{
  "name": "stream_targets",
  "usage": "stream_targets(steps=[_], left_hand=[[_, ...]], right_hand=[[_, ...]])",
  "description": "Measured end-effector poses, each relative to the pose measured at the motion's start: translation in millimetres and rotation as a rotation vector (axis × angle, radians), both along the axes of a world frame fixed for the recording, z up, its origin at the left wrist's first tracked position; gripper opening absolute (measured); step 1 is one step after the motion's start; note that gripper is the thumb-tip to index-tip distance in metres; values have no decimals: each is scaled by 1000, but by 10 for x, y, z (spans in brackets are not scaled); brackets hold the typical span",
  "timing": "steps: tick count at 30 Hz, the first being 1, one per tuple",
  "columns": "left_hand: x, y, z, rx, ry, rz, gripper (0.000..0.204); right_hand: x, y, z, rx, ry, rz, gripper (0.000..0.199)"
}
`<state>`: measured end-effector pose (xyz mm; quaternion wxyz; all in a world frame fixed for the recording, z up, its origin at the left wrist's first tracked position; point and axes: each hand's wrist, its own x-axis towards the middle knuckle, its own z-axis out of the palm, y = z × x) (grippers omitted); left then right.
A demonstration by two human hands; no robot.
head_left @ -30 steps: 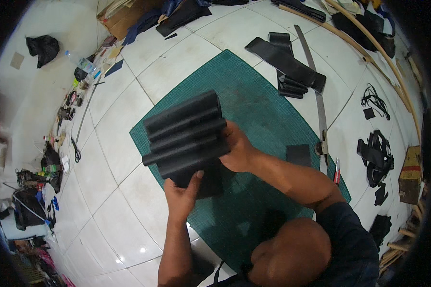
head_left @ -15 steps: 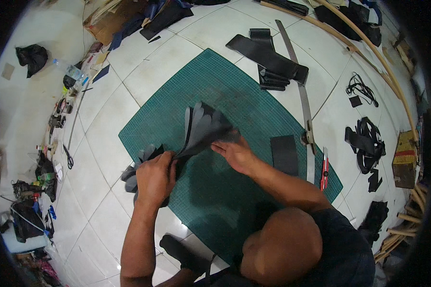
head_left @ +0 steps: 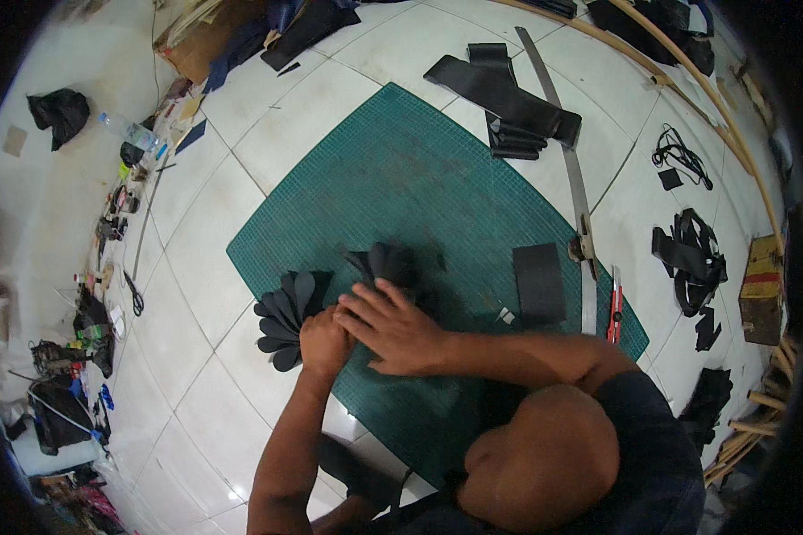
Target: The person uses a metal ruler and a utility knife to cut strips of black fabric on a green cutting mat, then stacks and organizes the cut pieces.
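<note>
A bundle of black leather-like strips lies across the left side of the green cutting mat. Its rounded ends fan out like petals past the mat's edge, while the other ends spread on the mat beyond my hands. My left hand is closed around the narrow middle of the bundle. Beside it, my right hand lies with fingers stretched and slightly apart, its fingertips against the left hand and the strips. What lies under the right palm is hidden.
A black rectangular piece lies right on the mat, near a red utility knife and a long metal ruler. Folded black strips lie at the back. Scissors rest left on the tiles; a yellow-red box stands far right.
The lifted strip ends have come down onto the mat. My right hand has let go of them and moved left and nearer, beside my left hand. The left hand has shifted slightly right.
</note>
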<state>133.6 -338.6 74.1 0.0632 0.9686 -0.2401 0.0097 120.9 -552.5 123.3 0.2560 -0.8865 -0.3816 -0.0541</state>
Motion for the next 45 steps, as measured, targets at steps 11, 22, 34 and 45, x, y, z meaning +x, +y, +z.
stream_targets(steps=[11, 22, 34, 45], left_hand=[[-3, 53, 66, -70, -80, 127, 13], [-41, -188, 362, 27, -79, 153, 44], [83, -667, 33, -15, 41, 81, 24], [64, -757, 77, -57, -18, 65, 18]], right_hand=[[472, -100, -206, -399, 54, -70, 26], [399, -293, -402, -291, 49, -88, 26], [258, -706, -185, 462, 188, -310, 42], [-630, -449, -846, 536, 522, -527, 40]])
